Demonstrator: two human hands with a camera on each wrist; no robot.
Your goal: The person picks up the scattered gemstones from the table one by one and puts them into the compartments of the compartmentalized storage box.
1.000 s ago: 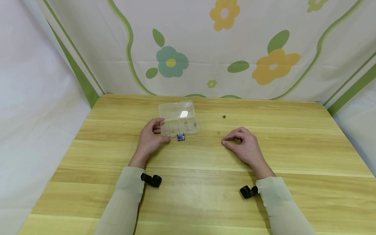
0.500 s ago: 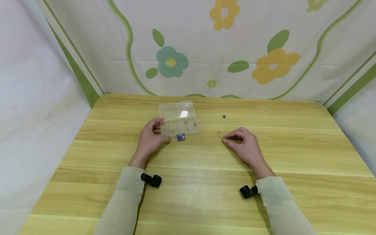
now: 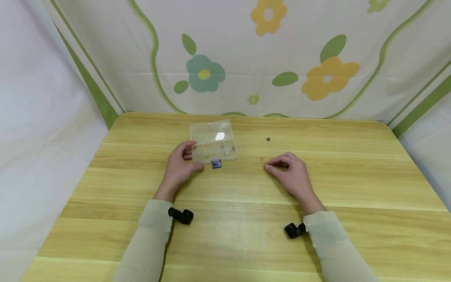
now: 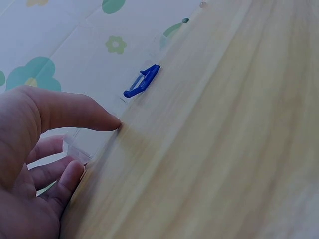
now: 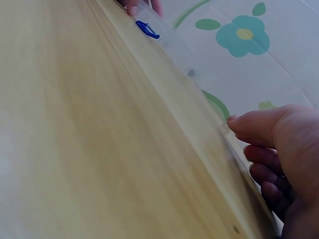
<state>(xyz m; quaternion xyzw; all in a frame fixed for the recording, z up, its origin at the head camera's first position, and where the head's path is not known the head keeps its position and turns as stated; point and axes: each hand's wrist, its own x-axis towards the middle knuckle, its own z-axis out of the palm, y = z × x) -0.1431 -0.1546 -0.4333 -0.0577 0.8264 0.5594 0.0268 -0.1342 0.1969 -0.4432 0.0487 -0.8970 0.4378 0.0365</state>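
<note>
- The left hand (image 3: pixel 177 166) lies palm down, thumb stretched toward 2 o'clock and fingers loosely curved toward 1 o'clock.
- Seen from the left wrist, the thumb is straight and the other fingers (image 4: pixel 55 172) bend gently beneath it.
- The right hand (image 3: pixel 290 174) lies at 3 o'clock from the left, knuckles raised, fingers curled toward 10 o'clock.
- Both forearms, in pale sleeves, run in from 6 o'clock, with a black camera mount at each wrist.
</note>
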